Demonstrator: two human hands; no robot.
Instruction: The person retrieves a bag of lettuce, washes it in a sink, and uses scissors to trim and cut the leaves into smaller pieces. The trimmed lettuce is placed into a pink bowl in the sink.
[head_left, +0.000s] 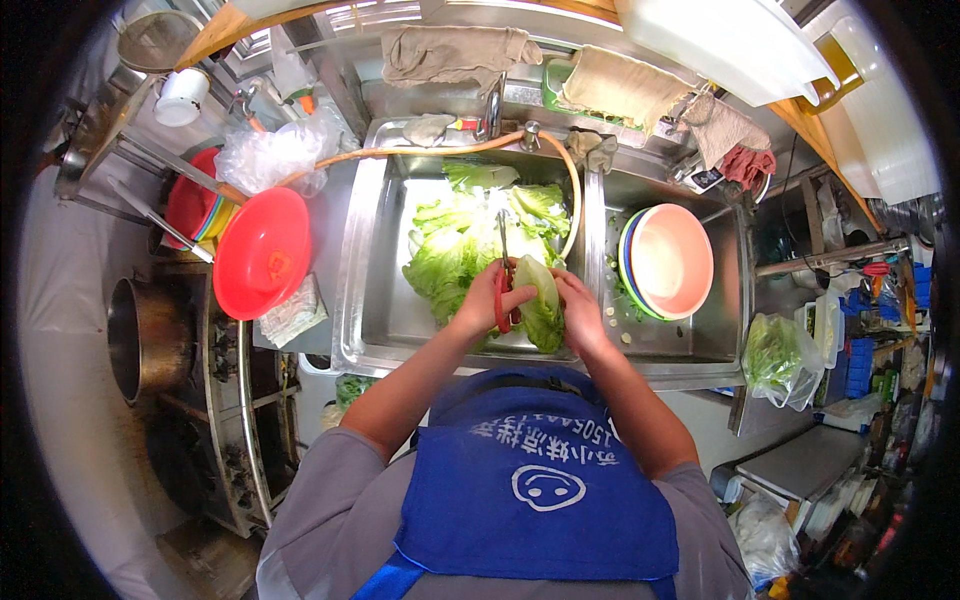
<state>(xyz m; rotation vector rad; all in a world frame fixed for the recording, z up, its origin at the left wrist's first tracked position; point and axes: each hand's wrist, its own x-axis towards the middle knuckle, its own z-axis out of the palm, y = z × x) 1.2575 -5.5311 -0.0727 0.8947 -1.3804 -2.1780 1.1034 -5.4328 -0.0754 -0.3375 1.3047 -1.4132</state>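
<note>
In the left basin of a steel double sink (375, 300) lies a heap of green lettuce leaves (442, 262). My left hand (484, 300) grips red-handled scissors (502, 304), their dark blades pointing away from me over the heap. Its thumb reaches onto a small lettuce head (538, 315) between my hands. My right hand (581, 307) holds that lettuce from its right side, with some fingers hidden behind it. Both hands are above the near part of the left basin.
An orange hose (420, 151) curves around the tap into the left basin. Stacked bowls (679, 262) stand in the right basin among scraps. A red basin (259, 240) sits at left, a large pot (150, 341) beyond it. Bagged lettuce (776, 356) is at right; cloths (457, 56) hang behind.
</note>
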